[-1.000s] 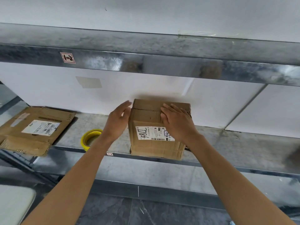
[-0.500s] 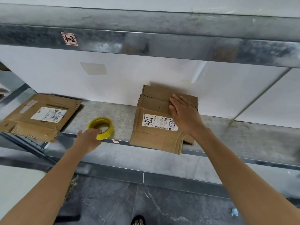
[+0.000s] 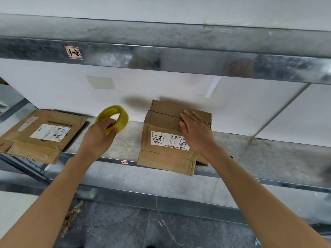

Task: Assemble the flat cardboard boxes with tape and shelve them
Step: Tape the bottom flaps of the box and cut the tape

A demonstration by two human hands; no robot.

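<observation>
Yellow is standing out first: a tape roll is being gripped by the person's left hand, with the fingers curling around its lower rim. The roll is tilting and appears to be held clear of the grey metal shelf, to the left of a small cardboard box.

The box is sitting upright at the front edge of the shelf, its lower front corner hanging slightly past the lip. A white shipping label is showing on its front face. The right hand is lying flat on top of the box, fingers straight and together, pressing the folded top flaps down. The two hands are well apart.

Further left on the same shelf, a flattened box is lying unassembled, partly overhanging the edge.

The step in hand looks like sealing the top of the folded box. No tape can be seen across the flap seam, so that part seems not yet done. The next move is probably calling for the roll to be brought over to the box, the loose end found and stuck along the seam while the flat hand is keeping the flaps closed.
</observation>
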